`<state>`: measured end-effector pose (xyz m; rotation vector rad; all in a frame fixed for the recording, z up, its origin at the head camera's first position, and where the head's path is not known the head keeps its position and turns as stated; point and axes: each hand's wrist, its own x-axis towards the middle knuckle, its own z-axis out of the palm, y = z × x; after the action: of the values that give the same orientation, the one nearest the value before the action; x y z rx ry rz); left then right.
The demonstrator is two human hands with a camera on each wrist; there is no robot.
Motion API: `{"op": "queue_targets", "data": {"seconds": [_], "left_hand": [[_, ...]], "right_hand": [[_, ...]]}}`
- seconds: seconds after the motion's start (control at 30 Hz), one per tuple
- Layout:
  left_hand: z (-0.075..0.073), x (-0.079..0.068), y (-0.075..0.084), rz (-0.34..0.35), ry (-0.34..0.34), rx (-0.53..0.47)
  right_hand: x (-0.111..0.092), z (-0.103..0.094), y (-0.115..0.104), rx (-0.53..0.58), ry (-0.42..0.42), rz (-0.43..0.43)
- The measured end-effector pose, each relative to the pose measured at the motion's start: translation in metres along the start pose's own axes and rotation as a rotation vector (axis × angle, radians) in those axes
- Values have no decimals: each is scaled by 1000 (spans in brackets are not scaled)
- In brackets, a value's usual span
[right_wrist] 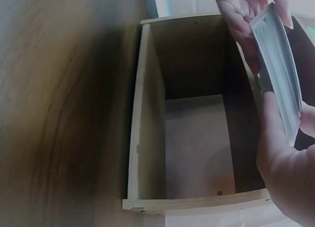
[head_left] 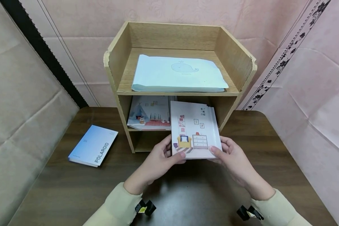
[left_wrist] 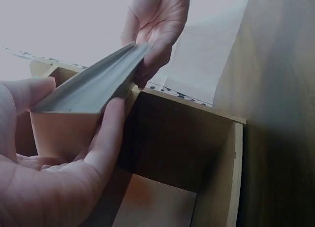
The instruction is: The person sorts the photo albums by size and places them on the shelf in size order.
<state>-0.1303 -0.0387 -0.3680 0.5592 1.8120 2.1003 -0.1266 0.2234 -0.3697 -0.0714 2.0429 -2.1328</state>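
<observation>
A thick white book with small furniture drawings on its cover is held at the front of the wooden shelf unit. My left hand grips its lower left corner, thumb on the cover and fingers beneath. On the lower right, my right hand holds the opposite edge the same way. Page edges of the book show between its covers in the right wrist view. Behind it, another illustrated book lies on the middle shelf, partly hidden by the held one.
On the unit's top shelf lies a pale blue whale-print packet. A blue book marked POLAROID rests on the brown table to the left of the unit. Pink cloth hangs behind and at the right.
</observation>
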Motion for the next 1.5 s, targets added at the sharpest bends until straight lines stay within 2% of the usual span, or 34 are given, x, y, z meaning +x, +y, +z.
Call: {"op": "queue_targets", "data": {"seconds": [0.13,0.23,0.33,0.43,0.53,0.6,0.83,0.97,1.13,1.27,1.5], "left_hand": [[-2,0,3,12,-43,-33],[-1,1,2,37,-37,-47],[1,3,0,63,6,-82],[5,5,-2,85,77,-120],[10,7,-3,94,142,-140],[12,8,-2,94,162,-145],[14,11,3,76,158,-185],[12,14,5,62,142,-200],[9,17,8,24,122,-222],[4,18,8,-36,114,-258],[-3,24,5,-105,107,-294]], "right_hand": [[0,-2,-5,49,-16,34],[1,-2,-8,59,-25,25],[2,-3,-9,65,-20,10],[4,-3,-10,76,-9,-2],[5,-3,-11,94,5,-5],[5,-4,-11,118,7,-1],[3,-8,-14,274,-79,35],[2,-10,-13,298,-122,55],[3,-10,-11,261,-92,64],[6,-7,-11,224,-67,54],[13,-2,-9,238,-31,46]]}}
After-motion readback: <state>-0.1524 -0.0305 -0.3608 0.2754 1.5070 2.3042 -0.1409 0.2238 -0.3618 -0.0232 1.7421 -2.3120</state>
